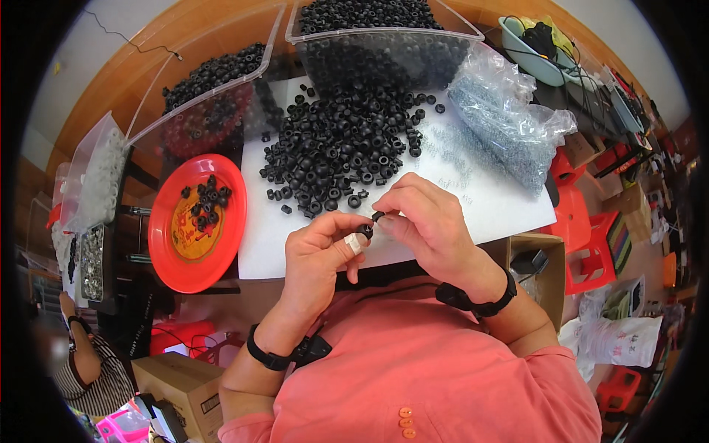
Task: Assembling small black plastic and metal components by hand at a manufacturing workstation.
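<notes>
My left hand (316,251), with white tape round a finger, pinches a round black plastic part with a hole (365,231). Close beside it, my right hand (432,225) grips a small black plastic piece (378,216) between thumb and forefinger. The two pieces are nearly touching; the fingers partly hide them. Beyond my hands, a heap of similar black parts (340,148) lies on a white foam sheet (269,251). Several more sit on a red plate (164,255) to the left.
Two clear bins, one at the back (458,33) and one at the back left (214,96), hold black parts. A clear bag of tiny metal-coloured pieces (495,122) lies at the right, with loose ones beside it. A person's arm (85,351) shows at lower left.
</notes>
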Demonstrator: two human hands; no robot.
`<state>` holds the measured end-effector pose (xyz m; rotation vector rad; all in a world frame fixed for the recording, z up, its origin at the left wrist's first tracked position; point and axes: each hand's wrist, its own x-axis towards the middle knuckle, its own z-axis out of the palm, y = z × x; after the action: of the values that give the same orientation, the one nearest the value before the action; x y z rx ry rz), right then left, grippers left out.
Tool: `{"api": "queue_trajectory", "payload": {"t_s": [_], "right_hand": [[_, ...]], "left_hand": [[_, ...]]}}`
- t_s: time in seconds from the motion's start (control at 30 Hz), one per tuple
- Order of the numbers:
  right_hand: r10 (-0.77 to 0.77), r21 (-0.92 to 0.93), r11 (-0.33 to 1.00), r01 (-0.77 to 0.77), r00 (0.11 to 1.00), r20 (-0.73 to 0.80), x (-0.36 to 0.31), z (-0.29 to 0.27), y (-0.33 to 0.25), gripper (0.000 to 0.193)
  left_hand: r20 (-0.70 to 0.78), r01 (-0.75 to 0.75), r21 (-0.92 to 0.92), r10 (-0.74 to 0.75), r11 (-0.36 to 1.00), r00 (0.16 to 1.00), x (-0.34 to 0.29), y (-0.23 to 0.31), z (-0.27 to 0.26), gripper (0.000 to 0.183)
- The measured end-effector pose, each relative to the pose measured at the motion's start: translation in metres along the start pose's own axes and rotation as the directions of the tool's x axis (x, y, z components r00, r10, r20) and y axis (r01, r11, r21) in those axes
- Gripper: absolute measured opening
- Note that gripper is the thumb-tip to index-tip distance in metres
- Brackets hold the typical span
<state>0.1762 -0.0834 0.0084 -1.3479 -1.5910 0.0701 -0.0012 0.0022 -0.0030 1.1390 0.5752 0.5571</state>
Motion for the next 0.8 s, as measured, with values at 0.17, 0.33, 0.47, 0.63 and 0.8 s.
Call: {"api": "queue_trajectory", "payload": {"t_s": [0.17,0.33,0.47,0.63,0.8], "right_hand": [[-0.148,-0.175,0.972,0.158,0.987,0.069,0.002,0.002,-0.005,0.026],[-0.132,-0.085,0.987,0.135,0.99,0.038,0.0,0.007,-0.002,0.025],[0.043,0.165,0.985,-0.045,0.999,0.016,-0.005,0.016,-0.002,0.02],[-0.013,0.115,0.993,0.016,1.0,-0.026,-0.005,0.018,-0.006,0.017],[-0.051,0.081,0.995,0.05,0.999,0.016,-0.001,0.012,-0.004,0.018]], "left_hand": [[0.003,-0.011,0.01,0.011,1.0,1.0,0.0,0.0,0.0,0.019],[0.003,-0.018,-0.046,0.018,0.999,1.0,0.001,-0.003,-0.002,0.019],[-0.014,-0.044,-0.054,0.044,0.998,0.999,0.001,-0.006,-0.001,0.019],[-0.025,-0.052,-0.087,0.05,0.995,0.998,0.0,-0.006,-0.002,0.016],[-0.051,-0.031,-0.083,0.027,0.996,0.998,0.0,-0.005,-0.001,0.017]]}}
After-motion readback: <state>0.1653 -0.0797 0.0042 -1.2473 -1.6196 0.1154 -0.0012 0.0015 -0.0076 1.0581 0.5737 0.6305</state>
